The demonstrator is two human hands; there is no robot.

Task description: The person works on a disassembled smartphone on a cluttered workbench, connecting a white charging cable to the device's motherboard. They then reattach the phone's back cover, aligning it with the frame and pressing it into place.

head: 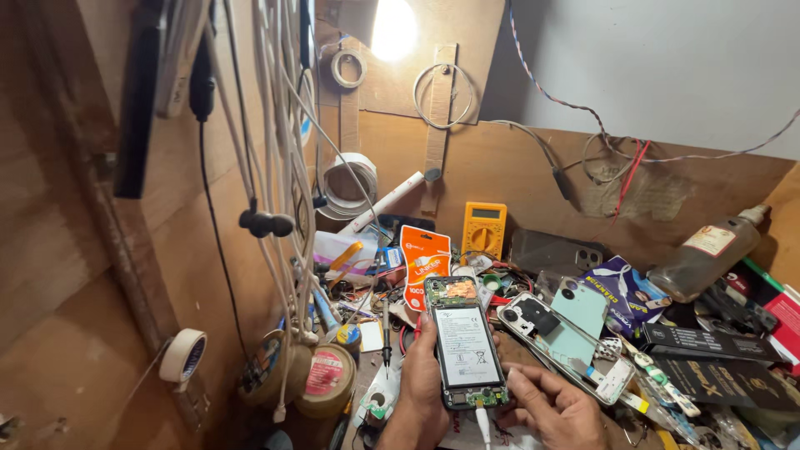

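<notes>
In the head view, the left hand (419, 392) holds an opened phone (463, 343) by its left edge. The thumb lies on the left rim and the other fingers go under the body, so this hand is clamped on the phone. The back cover is off; the black battery (465, 347) and the small circuit board at the top are visible. The phone stands a little above the bench, near the lower middle of the picture, with its long side almost upright.

The right hand (554, 407) is at the lower right corner of the phone. Its fingers are bent together and the fingertips touch the bottom edge, close to the white cable (482, 421) that goes into the lower end.

Free room is small. Just to the right lies a light-green phone frame (575, 337), almost touching the right hand. Behind the phone are an orange packet (424, 260) and a yellow multimeter (484, 227). On the left, white hanging cables (275, 167) come down beside the wooden wall, and 2 tape rolls (325, 379) stand near the left wrist. A brown bottle (704, 254) lies far right, well apart.
</notes>
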